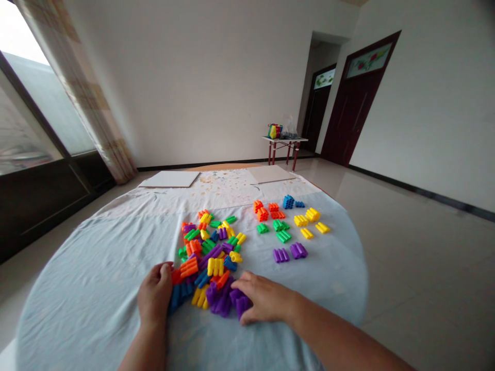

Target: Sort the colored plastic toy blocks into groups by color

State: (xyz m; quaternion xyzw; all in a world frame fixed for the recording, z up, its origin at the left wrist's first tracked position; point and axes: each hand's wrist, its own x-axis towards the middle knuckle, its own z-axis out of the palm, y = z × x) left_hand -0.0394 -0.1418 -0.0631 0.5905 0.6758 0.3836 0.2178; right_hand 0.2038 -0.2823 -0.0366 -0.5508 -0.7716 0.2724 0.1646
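Note:
A mixed pile of ridged plastic tube blocks (215, 267) in orange, yellow, green, blue and purple lies on the cloth-covered table. At its near left edge is my left hand (155, 291), fingers curled against a red-orange block (177, 276) and blue blocks (181, 294); what its fingers hold, if anything, is hidden. My right hand (265, 298) reaches in from the right, thumb and fingers closed around a purple block (240, 303) at the pile's near right side. More purple blocks (219, 299) lie just left of it, touching the pile.
To the right, blocks lie grouped by colour: orange (269, 210), blue (289, 201), green (281, 226), yellow (308, 219) and purple (290, 252). Two flat boards (170, 179) lie at the table's far side. A small side table (286, 139) holding bags stands by the wall.

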